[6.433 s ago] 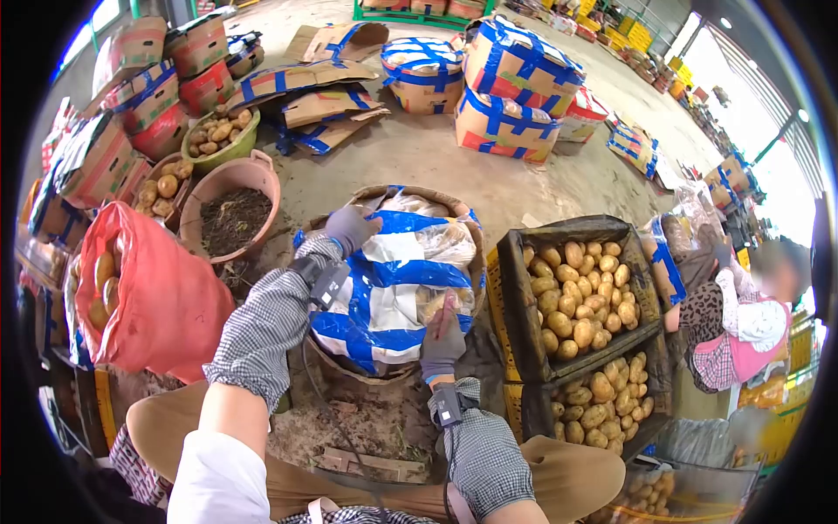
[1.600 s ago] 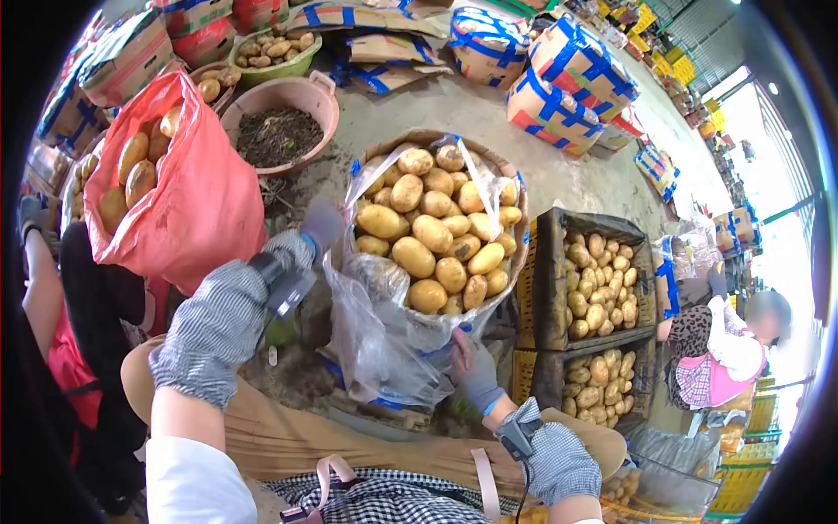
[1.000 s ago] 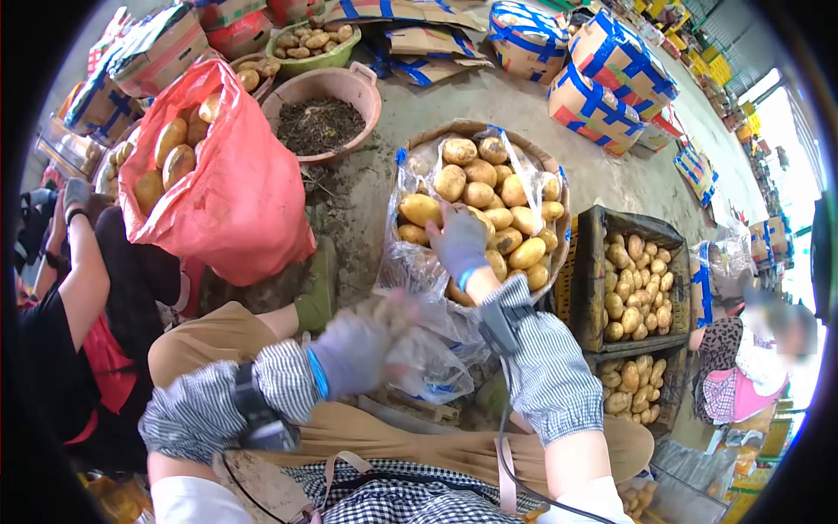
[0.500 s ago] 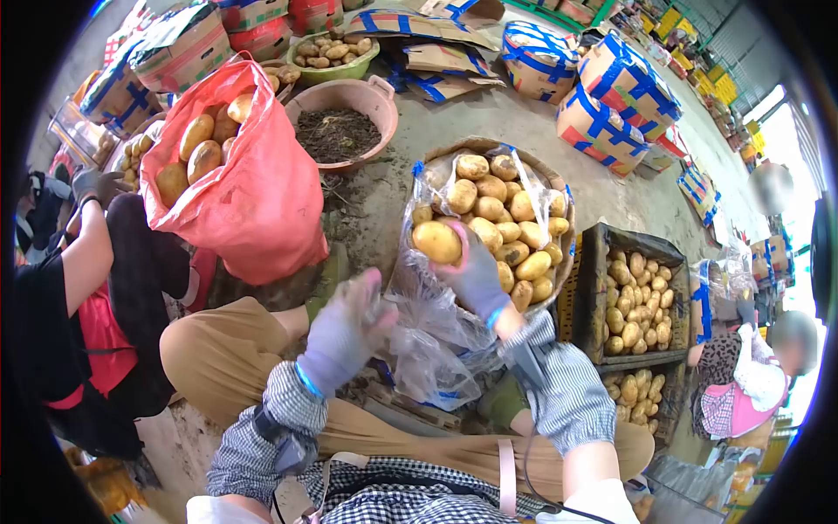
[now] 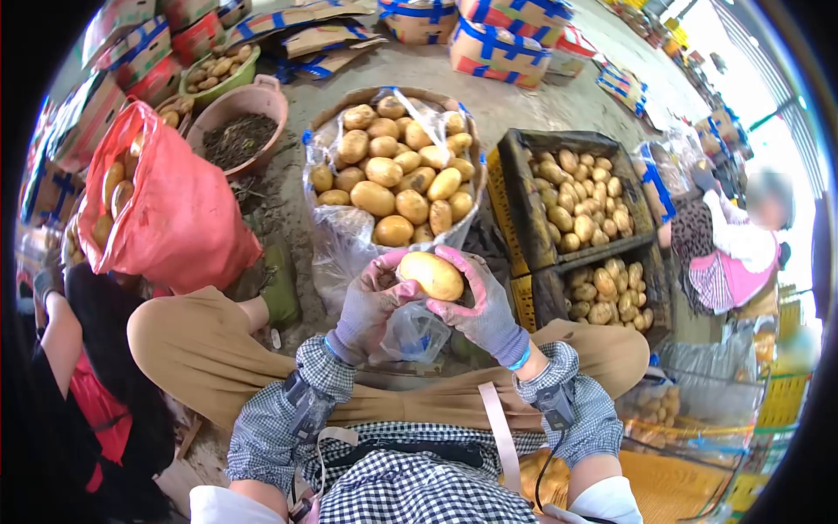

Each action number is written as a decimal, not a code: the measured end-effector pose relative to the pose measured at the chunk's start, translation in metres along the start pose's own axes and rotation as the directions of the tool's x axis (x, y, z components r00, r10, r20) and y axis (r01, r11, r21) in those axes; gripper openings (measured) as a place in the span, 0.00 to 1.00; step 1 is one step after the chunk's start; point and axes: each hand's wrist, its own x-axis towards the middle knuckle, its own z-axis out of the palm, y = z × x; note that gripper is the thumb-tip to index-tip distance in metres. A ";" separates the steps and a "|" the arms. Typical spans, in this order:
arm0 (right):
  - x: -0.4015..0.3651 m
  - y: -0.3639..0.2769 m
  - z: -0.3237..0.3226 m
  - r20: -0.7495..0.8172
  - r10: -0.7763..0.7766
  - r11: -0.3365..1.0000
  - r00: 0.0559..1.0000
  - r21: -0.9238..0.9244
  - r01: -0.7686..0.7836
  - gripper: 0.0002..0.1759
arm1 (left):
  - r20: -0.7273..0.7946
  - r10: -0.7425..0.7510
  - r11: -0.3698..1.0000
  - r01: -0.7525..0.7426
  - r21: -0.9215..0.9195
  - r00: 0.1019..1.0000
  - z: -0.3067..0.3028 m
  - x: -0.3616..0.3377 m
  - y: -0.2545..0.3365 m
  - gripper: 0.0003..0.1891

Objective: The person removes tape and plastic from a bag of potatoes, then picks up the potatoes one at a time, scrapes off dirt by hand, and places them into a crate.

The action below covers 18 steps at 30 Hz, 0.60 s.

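Note:
Between my two gloved hands is a large yellow potato (image 5: 432,276). My left hand (image 5: 371,306) grips its left side, and my right hand (image 5: 485,307) has fingers curled round its right end. Both gloves are grey-purple with pink, dirt-stained fingers. Just beyond them stands a round container lined with clear plastic (image 5: 336,240), heaped with potatoes (image 5: 384,171). The plastic hangs over its near side and down below my hands.
Two dark-lined crates (image 5: 537,240) of potatoes stand at the right. On the left are a red sack (image 5: 179,205) of potatoes and a pink basin (image 5: 272,109) holding dark soil. Taped cartons (image 5: 497,57) sit at the back. Other people (image 5: 733,231) sit at both sides.
My right hand has lifted the potato from the container towards me, and my left hand has come in to hold it too. The view has swung to the right.

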 end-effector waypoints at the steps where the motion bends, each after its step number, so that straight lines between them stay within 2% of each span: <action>1: -0.008 0.000 -0.003 -0.018 0.006 1.000 1.000 -0.009 -0.006 0.37 | 0.018 -0.009 1.000 0.009 0.005 1.000 0.003 0.001 -0.007 0.23; 3: -0.025 0.002 -0.004 -0.078 0.213 0.975 0.974 0.089 -0.206 0.34 | -0.058 0.063 0.982 -0.051 0.183 0.996 0.005 0.004 -0.026 0.17; 4: -0.033 0.009 -0.002 -0.086 0.201 0.977 0.976 0.092 -0.193 0.34 | -0.021 0.098 0.976 -0.092 0.197 0.995 -0.002 0.008 -0.039 0.14; 5: -0.042 0.021 0.001 -0.118 0.437 0.848 0.892 0.385 -0.365 0.31 | 0.066 0.069 0.930 -0.088 0.358 0.995 -0.010 0.014 -0.054 0.15; 6: -0.047 0.032 0.000 -0.064 0.649 0.608 0.758 0.643 -0.465 0.28 | 0.142 0.023 0.856 -0.093 0.509 0.990 -0.014 0.016 -0.064 0.17; 7: -0.045 0.041 -0.009 -0.047 0.762 0.446 0.646 0.761 -0.471 0.25 | 0.139 0.032 0.850 -0.100 0.517 0.990 -0.005 0.007 -0.058 0.17; 8: -0.041 0.054 -0.024 -0.004 0.853 0.273 0.521 0.854 -0.442 0.21 | 0.217 0.026 0.389 -0.210 0.897 0.976 0.004 -0.003 -0.054 0.20; 9: -0.031 0.073 -0.041 -0.024 0.805 0.197 0.593 0.954 -0.228 0.18 | 0.267 -0.026 -0.211 -0.266 0.940 0.963 0.013 -0.008 -0.046 0.23; 10: -0.023 0.093 -0.058 -0.059 0.757 0.088 0.650 0.996 -0.012 0.15 | 0.258 -0.022 -0.216 -0.257 0.942 0.966 0.016 -0.003 -0.039 0.23; 12: -0.016 0.137 -0.093 -0.183 0.691 0.085 0.699 0.981 0.173 0.14 | 0.028 -0.070 -0.054 -0.032 0.998 0.997 0.020 0.023 -0.016 0.31; 13: -0.015 0.148 -0.108 -0.140 0.621 -0.003 0.771 0.984 0.181 0.14 | 0.000 -0.047 0.040 0.002 0.999 0.999 0.019 0.040 0.008 0.32; 14: -0.010 0.131 -0.104 -0.212 0.628 0.166 0.748 0.976 0.138 0.15 | -0.026 0.165 0.327 -0.030 0.944 0.986 -0.025 0.077 -0.007 0.33; 15: -0.005 0.124 -0.097 -0.184 0.639 0.219 0.747 0.974 0.053 0.16 | -0.106 0.355 0.571 -0.125 0.811 0.929 -0.069 0.112 -0.024 0.33; 16: -0.002 0.121 -0.090 -0.163 0.650 0.276 0.742 0.961 -0.030 0.17 | -0.148 0.408 0.311 0.016 0.950 0.901 -0.059 0.123 0.004 0.35; 17: -0.003 0.122 -0.082 -0.042 0.714 0.186 0.699 0.974 -0.131 0.18 | -0.165 0.468 0.027 0.173 0.985 0.868 -0.045 0.133 0.031 0.36; 18: -0.004 0.126 -0.072 0.014 0.726 0.146 0.688 0.974 -0.174 0.17 | -0.166 0.471 0.023 0.176 0.984 0.866 -0.056 0.149 0.036 0.36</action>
